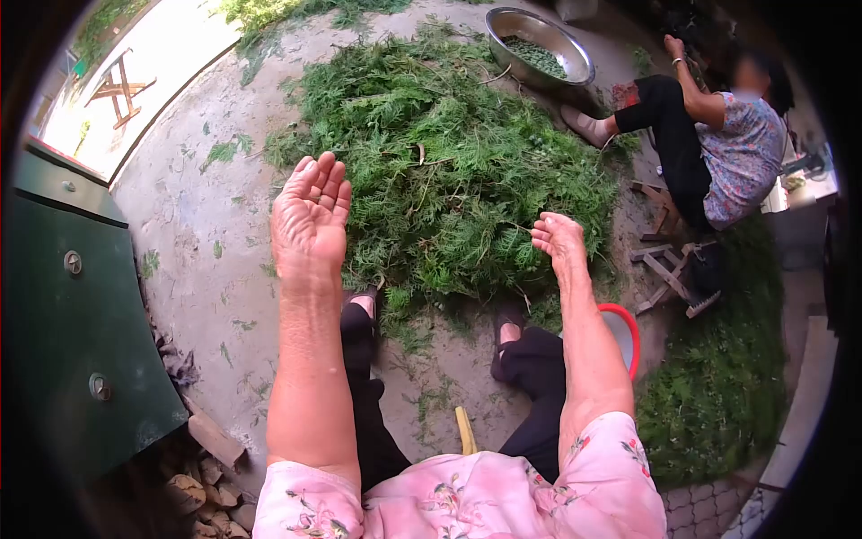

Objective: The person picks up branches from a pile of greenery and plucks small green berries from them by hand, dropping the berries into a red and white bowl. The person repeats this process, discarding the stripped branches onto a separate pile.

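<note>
My left hand (312, 216) is raised palm up over the left edge of a big heap of cut green sprigs (440, 171). Its fingers curl slightly, and nothing lies in the palm. My right hand (560, 237) hangs above the heap's right side, fingers loosely bent and a little apart, with nothing visible in them. The sprigs have flat, feathery, cypress-like leaves. They lie piled on the concrete floor (189, 287) in front of my feet.
A metal basin (496, 45) of small green pieces stands behind the heap. At right sits another person (732, 153), near a wooden folding stool (664, 274). A red-rimmed bowl (635, 341) is beside my right forearm. More greenery (718, 386) lies right; a green cabinet (90, 314) stands left.
</note>
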`<state>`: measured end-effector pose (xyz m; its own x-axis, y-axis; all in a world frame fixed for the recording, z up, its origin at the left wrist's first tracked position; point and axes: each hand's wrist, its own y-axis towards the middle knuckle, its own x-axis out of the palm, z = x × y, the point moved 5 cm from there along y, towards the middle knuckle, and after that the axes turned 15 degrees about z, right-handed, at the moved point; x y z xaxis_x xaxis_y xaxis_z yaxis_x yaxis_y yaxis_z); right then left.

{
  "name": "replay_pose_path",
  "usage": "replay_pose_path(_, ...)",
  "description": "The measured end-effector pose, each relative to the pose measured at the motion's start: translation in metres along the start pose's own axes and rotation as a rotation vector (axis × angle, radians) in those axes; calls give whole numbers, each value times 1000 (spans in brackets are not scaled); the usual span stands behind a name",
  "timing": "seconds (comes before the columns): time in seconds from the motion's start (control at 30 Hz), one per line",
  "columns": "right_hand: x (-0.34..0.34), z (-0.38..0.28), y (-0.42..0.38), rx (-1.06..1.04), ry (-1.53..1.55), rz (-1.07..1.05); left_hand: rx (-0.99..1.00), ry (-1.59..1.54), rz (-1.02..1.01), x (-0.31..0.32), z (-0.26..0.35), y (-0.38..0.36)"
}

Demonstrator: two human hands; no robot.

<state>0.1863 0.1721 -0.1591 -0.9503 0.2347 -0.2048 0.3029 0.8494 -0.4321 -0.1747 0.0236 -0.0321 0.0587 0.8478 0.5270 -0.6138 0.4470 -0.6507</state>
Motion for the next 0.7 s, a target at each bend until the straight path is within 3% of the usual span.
replay_pose_path(0.07,-28,50,19,84,19,99,-30,16,-2,1,-5,-1)
replay_pose_path(0.17,-38,82,29,74,-285,221,-49,41,-3,3,-13,-2)
replay_pose_path(0.23,-21,78,31,-116,-511,139,-65,64,-40,5,-19,-3)
replay_pose_path(0.33,14,66,24,-234,-510,-22,-67,109,-64,10,-27,-9)
replay_pose_path(0.43,30,81,43,-346,-602,-33,-50,155,-115,14,-36,-13)
replay_pose_path(0.5,30,99,52,-315,-619,-25,-77,177,-144,16,-43,-14)
replay_pose_path(0.57,29,109,50,-715,-1022,1,-72,193,-140,18,-44,-15)
replay_pose_path(0.6,24,98,33,-670,-775,73,-71,191,-131,20,-44,-15)
replay_pose_path(0.7,14,76,0,-745,-616,156,-68,206,-124,20,-46,-16)
